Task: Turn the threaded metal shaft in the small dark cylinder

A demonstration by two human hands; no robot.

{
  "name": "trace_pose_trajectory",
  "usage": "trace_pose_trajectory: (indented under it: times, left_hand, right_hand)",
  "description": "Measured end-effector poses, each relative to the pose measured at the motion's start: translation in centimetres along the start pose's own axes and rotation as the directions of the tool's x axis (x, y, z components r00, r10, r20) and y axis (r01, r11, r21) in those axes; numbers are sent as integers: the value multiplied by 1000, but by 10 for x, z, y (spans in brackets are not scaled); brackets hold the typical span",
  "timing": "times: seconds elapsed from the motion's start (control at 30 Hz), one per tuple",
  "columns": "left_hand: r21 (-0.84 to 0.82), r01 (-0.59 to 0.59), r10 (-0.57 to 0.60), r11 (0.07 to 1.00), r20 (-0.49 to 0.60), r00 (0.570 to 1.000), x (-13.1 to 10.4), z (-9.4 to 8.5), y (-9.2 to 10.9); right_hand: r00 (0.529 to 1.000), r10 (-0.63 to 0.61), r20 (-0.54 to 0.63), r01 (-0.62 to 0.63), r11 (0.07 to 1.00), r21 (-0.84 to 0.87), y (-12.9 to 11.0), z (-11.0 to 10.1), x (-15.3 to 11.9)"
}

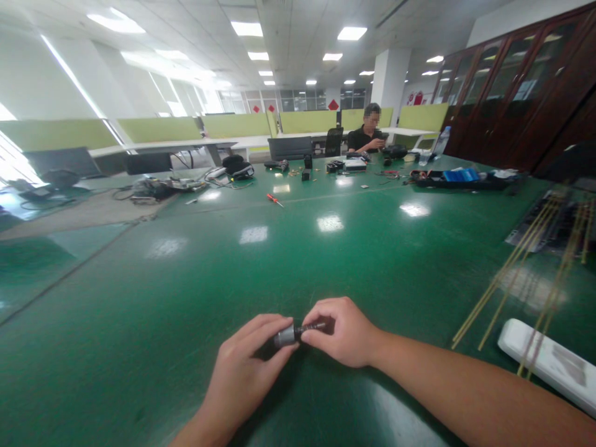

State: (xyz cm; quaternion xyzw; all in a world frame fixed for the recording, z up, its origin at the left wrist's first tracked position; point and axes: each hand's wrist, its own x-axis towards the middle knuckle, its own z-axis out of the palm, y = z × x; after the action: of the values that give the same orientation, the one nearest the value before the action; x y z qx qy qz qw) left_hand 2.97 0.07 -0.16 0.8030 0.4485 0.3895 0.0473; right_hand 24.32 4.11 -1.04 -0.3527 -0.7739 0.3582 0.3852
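Observation:
Low in the head view, just above the green tabletop (298, 273), both hands meet at one small object. My left hand (244, 354) is closed around a grey metallic cylinder (285, 336), thumb below and fingers above. A thin dark ridged shaft (313, 327) sticks out of the cylinder's right end. Thumb and fingers of my right hand (344, 332) pinch this shaft close to where it meets the cylinder. The cylinder lies roughly level, and its left end is partly hidden by my left hand. Its exact kind is too small to make out.
A red screwdriver (274, 200) lies farther up the table. Thin yellowish sticks (507, 273) and a white case (549, 363) are on the right. Along the far edge stand a dark tray (460, 180), black parts and cables; another person (367, 136) sits beyond.

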Motion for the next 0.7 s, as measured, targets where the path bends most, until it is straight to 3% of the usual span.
trace_pose_trajectory:
  times: [0.7]
  left_hand:
    - [-3, 2, -2, 1000, -1, 1000, -1, -1, 0]
  right_hand:
    - [1000, -8, -10, 8, 1000, 15, 2, 0, 0]
